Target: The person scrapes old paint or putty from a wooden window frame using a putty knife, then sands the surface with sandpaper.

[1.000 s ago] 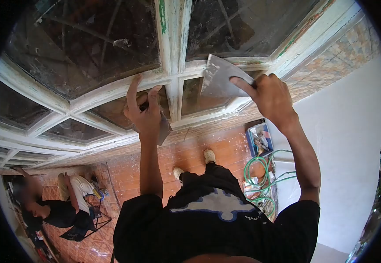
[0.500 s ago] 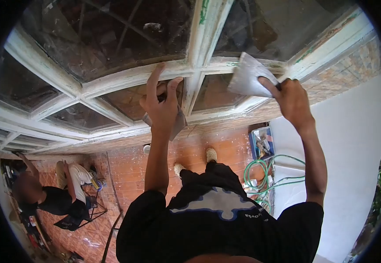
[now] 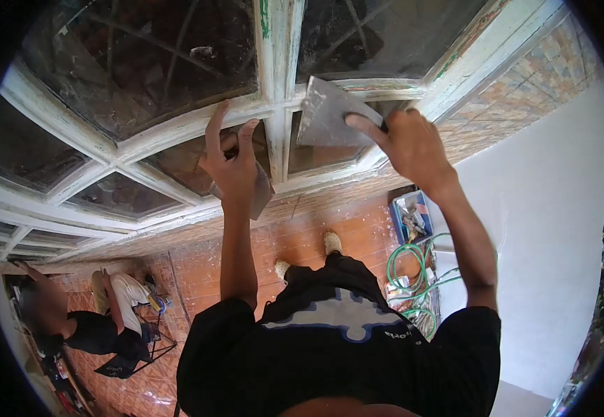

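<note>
My right hand (image 3: 413, 149) is closed round the handle of a wide putty knife (image 3: 333, 115). The blade, with white residue along its edge, lies over the white window frame (image 3: 277, 69) and a lower pane. My left hand (image 3: 234, 163) is at the curved crossbar, index finger and thumb raised apart, other fingers curled. A grey flat piece (image 3: 263, 191) shows behind the left wrist and palm, seemingly held by the curled fingers. Green paint traces show on the worn frame.
A blue bin of tools (image 3: 412, 217) and a coiled green hose (image 3: 423, 267) stand on the tiled floor (image 3: 302, 233), right of my feet. Another person (image 3: 90, 326) sits on a folding chair at lower left. A white wall (image 3: 538, 229) is at right.
My right hand and the putty knife have moved left across the frame, and the blade is turned more flat to view. The whole view has shifted slightly. My left hand keeps its pose.
</note>
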The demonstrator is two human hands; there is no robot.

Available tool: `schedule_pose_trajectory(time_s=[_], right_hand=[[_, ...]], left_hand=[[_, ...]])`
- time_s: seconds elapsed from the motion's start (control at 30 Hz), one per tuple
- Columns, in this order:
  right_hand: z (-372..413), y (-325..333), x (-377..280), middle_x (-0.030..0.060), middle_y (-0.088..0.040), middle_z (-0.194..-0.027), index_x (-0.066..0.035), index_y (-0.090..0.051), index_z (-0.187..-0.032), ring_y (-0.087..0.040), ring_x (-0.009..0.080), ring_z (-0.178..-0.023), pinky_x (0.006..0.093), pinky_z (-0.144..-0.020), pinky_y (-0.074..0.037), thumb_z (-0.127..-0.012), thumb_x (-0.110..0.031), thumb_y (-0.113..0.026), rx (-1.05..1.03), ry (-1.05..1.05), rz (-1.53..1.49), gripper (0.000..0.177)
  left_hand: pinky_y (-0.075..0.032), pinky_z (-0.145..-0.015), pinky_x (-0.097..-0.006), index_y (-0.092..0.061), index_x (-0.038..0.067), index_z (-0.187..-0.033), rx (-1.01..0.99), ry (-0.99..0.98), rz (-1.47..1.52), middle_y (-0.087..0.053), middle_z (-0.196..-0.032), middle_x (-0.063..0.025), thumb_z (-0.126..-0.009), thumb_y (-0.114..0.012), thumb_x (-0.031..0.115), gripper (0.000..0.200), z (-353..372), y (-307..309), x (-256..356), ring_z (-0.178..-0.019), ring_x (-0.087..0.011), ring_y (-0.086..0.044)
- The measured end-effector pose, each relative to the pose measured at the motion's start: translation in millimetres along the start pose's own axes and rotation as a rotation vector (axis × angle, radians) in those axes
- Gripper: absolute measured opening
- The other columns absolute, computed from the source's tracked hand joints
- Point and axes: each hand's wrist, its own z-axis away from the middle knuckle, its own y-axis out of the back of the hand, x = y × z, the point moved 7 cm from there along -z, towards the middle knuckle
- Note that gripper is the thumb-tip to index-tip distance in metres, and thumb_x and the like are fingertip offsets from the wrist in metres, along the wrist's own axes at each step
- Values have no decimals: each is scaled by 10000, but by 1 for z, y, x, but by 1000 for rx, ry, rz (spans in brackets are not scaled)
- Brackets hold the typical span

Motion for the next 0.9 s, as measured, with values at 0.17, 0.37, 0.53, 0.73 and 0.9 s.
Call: schedule_pose_trajectory(time_s=[0.17, 0.37, 0.53, 0.73, 0.9], right_hand=[[72, -87, 44, 170, -554, -530, 39, -697, -789, -511, 290, -463, 363, -500, -435, -974, -462, -555, -156, -168, -603, 553], [148, -203, -9, -32, -447, -583, -53, -524, -800, -418, 54, -447, 231, -392, -322, -1019, -386, -505, -315, -434, -1142, 399], [167, -215, -107, -23, -462, -617, -47, -525, -889, -413, 49, -459, 223, -385, -308, -1054, -302, -440, -540, -298, -1508, 316], [166, -224, -141, 117, -578, -719, 29, -554, -1004, -561, 211, -585, 351, -560, -457, -1018, -175, -464, -708, -37, -1174, 224], [173, -184, -162, 183, -588, -994, 27, -468, -1259, -599, 295, -786, 387, -706, -491, -947, -180, -592, -355, 115, -1150, 394]], left_hand=[[-272, -458, -194, -577, 66, -1287, -44, 108, 55, -611, -682, 10, -925, -684, 152, 387, 18, 26, 12, -466, -7, -371], [-280, -390, -197, -572, 29, -1266, -325, 874, 353, -489, -544, 35, -984, -608, 221, 343, 153, 45, -50, -431, -18, -415], [-211, -333, -218, -620, 3, -1148, -330, 1168, 505, -471, -497, 41, -977, -629, 280, 326, 252, 43, -54, -348, -27, -340], [-211, -353, -214, -639, 40, -791, -189, 1139, 587, -466, -502, 53, -964, -650, 288, 302, 250, 85, -70, -369, -23, -356], [-210, -377, -226, -529, 81, -647, 173, 1107, 499, -435, -497, 52, -974, -635, 298, 407, 243, 119, -68, -392, -28, -348]])
